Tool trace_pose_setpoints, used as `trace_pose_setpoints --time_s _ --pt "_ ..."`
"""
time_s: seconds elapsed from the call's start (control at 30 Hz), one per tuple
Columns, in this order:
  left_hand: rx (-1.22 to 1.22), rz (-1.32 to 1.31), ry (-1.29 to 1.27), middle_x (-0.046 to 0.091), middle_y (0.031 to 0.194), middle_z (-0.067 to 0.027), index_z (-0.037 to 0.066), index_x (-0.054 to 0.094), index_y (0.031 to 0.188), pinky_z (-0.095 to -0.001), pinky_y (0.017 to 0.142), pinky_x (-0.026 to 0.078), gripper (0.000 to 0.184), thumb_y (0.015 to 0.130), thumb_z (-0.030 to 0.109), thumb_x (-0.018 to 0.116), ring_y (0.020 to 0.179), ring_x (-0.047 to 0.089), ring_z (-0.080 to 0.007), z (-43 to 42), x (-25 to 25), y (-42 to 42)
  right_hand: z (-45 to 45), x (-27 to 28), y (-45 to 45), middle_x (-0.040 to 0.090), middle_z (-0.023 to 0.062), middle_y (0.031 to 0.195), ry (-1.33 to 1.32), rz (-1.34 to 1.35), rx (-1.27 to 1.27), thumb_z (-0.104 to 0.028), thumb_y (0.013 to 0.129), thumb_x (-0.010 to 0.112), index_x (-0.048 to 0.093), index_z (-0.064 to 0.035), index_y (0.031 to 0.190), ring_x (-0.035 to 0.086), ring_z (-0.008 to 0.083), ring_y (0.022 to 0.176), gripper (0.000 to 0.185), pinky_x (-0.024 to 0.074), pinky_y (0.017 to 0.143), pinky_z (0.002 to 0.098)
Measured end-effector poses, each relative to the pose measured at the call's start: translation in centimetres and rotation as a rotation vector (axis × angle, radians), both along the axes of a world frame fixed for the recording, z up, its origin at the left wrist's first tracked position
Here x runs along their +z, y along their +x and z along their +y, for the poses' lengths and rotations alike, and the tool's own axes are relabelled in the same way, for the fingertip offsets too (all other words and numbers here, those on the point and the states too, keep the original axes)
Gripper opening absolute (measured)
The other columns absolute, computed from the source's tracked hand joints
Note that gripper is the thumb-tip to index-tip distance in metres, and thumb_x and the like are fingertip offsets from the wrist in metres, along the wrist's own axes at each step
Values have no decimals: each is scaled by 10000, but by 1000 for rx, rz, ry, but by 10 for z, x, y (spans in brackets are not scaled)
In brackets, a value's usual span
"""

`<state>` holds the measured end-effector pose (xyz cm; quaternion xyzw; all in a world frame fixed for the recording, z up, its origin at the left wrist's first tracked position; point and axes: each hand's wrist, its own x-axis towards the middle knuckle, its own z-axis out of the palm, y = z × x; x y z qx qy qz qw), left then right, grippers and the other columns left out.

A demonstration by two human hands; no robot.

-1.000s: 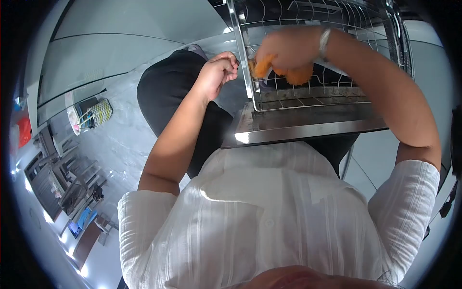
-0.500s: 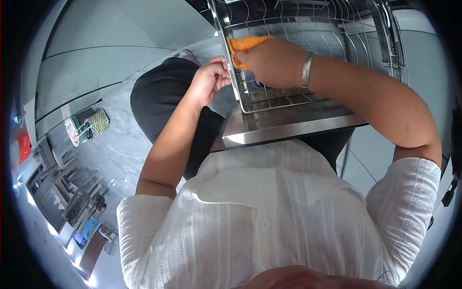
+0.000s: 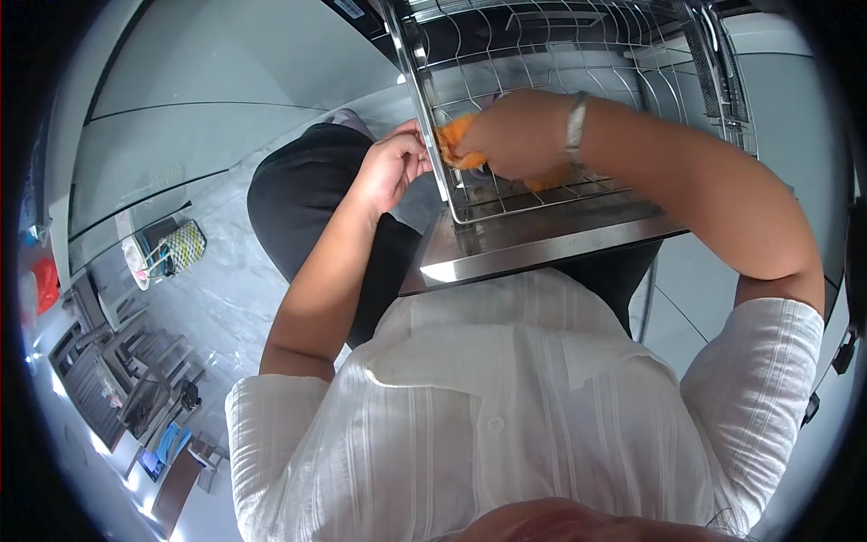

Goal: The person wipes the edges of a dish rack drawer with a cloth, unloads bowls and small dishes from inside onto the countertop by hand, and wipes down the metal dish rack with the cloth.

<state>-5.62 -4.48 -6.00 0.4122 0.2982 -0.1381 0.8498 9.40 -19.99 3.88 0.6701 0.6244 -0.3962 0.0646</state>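
Note:
My right hand (image 3: 526, 135) is closed on an orange cloth (image 3: 459, 143), pressed to the inner left side of a metal wire rack (image 3: 492, 217). A loose part of the cloth shows beneath the palm. On the outer side of the same rack, my left hand (image 3: 393, 170) has its fingers bent around the flat side rail; the fingertips are partly hidden by it. Under the rack lies a steel-edged pull-out panel (image 3: 542, 237), close to my body.
A perforated metal holder (image 3: 713, 68) stands at the rack's right side. Cabinet fronts (image 3: 226, 54) are at the left. On the marble-look floor (image 3: 244, 289) stands a patterned basket (image 3: 185, 246). Chairs (image 3: 135, 361) are farther off at the left.
My right hand has drawn the orange cloth down along the rack's left side, toward my body. My left hand stays at the rail. The view has shifted slightly.

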Motion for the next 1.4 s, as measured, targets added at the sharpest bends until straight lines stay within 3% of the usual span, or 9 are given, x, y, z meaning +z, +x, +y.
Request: trace_pose_setpoints --time_s 0.23,0.3,0.4,0.5,0.6,0.9,1.13,1.23,1.4 --pt "26 -17 -9 589 895 -32 15 595 1014 -294 808 492 270 797 2 435 796 571 -132 -3 5 2 -12 13 68 691 91 865 178 439 -734 -109 886 516 633 -100 1243 667 193 758 376 546 709 300" --pt "51 2 -17 590 890 -35 14 595 1014 -294 800 493 273 792 4 436 782 569 -132 -5 6 3 5 -1 92 686 60 795 555 493 -811 -114 858 596 681 -12 961 654 157 738 168 526 663 319" --pt "44 23 -6 589 874 -36 15 594 1012 -291 789 494 275 788 4 434 769 570 -132 -4 0 4 39 -9 87 695 74 803 734 -119 -530 -128 875 579 684 -9 958 665 192 741 179 529 669 343" --pt "50 15 -6 599 882 -42 6 595 1060 -287 786 494 311 794 8 435 778 576 -136 -4 0 5 49 -36 61 702 131 895 509 -181 -557 -126 902 517 622 -73 1262 687 259 779 379 559 715 335" --pt "79 47 23 613 905 -52 -13 586 1123 -291 786 498 356 803 7 432 789 583 -142 -8 3 6 62 -52 45 710 150 909 452 -338 -488 -127 887 526 605 -69 1283 694 317 799 408 563 732 395" --pt "79 38 2 608 912 -49 -26 571 1148 -299 787 507 348 833 -4 424 795 591 -143 -5 -2 5 86 -26 47 718 170 871 275 -277 -230 -153 833 560 734 -34 895 699 340 792 220 553 735 423" --pt "32 -26 -12 610 896 -45 -10 580 1097 -289 783 509 313 835 0 409 783 593 -139 -2 -1 4 58 -28 83 691 100 810 192 280 -526 -217 809 635 672 -11 989 697 196 826 275 555 686 369" --pt "48 5 -7 615 897 -48 -13 582 1108 -286 788 511 326 836 2 404 791 598 -137 -5 -1 4 44 -25 92 687 106 857 333 704 -1162 -170 828 629 650 -18 1074 696 204 842 290 560 718 339" --pt "31 29 4 619 893 -50 -15 587 1131 -273 730 489 344 840 8 406 762 575 -133 -2 -10 4 86 -65 130 689 129 896 730 1231 -1354 -141 929 546 661 48 945 675 251 790 222 538 706 369"
